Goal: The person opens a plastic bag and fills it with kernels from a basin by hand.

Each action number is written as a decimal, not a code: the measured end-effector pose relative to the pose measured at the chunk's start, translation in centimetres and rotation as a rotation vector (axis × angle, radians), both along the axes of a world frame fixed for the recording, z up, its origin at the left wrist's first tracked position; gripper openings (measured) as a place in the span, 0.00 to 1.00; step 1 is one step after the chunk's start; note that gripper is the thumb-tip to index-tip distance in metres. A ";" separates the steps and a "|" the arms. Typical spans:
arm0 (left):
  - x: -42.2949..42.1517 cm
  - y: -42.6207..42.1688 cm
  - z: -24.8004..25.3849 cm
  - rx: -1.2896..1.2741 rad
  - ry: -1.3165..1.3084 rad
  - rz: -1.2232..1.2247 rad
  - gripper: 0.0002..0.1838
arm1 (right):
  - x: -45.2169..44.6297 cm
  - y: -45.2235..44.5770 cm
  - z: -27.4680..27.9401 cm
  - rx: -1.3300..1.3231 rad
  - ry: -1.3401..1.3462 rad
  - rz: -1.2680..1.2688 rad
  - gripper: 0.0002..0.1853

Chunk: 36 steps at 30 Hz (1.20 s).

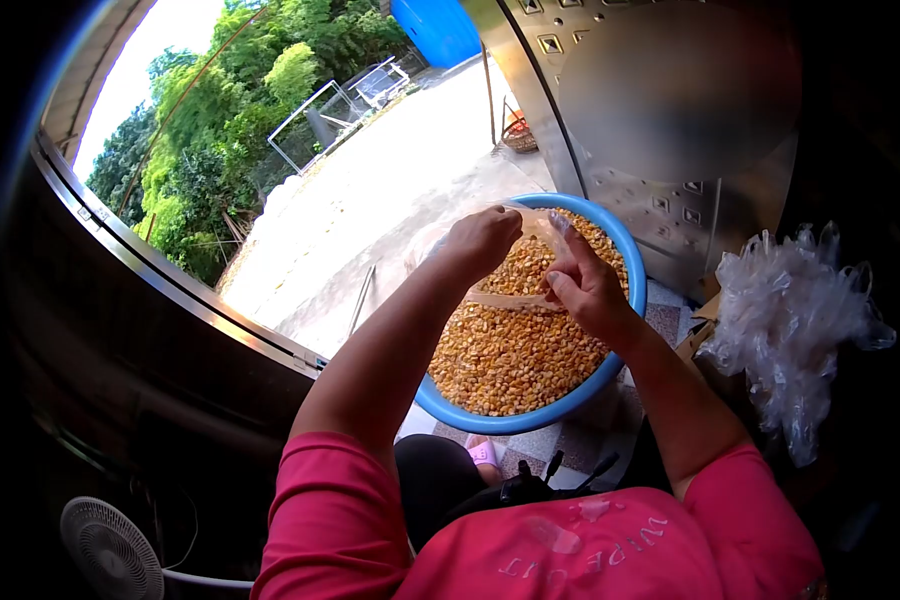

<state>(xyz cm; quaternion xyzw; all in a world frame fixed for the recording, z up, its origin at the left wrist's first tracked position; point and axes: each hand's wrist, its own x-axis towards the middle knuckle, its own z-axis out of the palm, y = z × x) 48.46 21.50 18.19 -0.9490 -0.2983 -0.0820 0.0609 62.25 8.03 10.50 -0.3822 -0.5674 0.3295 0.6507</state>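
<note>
Clear bag (536,226) crosswise between hands (486,242) (592,288)

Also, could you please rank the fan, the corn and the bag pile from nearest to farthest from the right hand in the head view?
1. Corn, in the tub below the right hand.
2. Bag pile, to the hand's right.
3. Fan, at the lower left.

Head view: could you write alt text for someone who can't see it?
A person's left hand grips a thin translucent bag over a blue basin of yellow corn kernels, with the right hand at its other side. Crumpled clear plastic sits at right; a sunlit yard lies beyond.
</note>
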 end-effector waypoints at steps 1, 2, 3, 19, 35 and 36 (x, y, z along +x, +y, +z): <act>0.1 0.5 0.0 -0.002 0.001 -0.002 0.10 | 0.1 -0.1 0.1 -0.008 -0.008 0.020 0.33; 0.2 1.0 -0.1 -0.033 0.000 0.050 0.09 | 0.2 -0.1 0.2 -0.016 -0.016 0.041 0.33; 0.3 1.0 0.1 -0.064 -0.001 0.101 0.09 | 0.2 0.0 0.0 -0.017 -0.015 0.039 0.33; -4.9 -0.5 0.6 -0.045 -0.022 0.158 0.17 | 0.1 0.1 0.0 0.014 -0.038 0.029 0.33; -15.8 -5.3 -7.6 -0.136 -0.143 0.492 0.13 | -0.6 0.4 -0.9 0.008 0.024 0.046 0.32; -16.0 -5.0 -8.6 -0.200 -0.097 0.558 0.18 | -0.5 0.4 -0.9 0.011 -0.015 0.046 0.33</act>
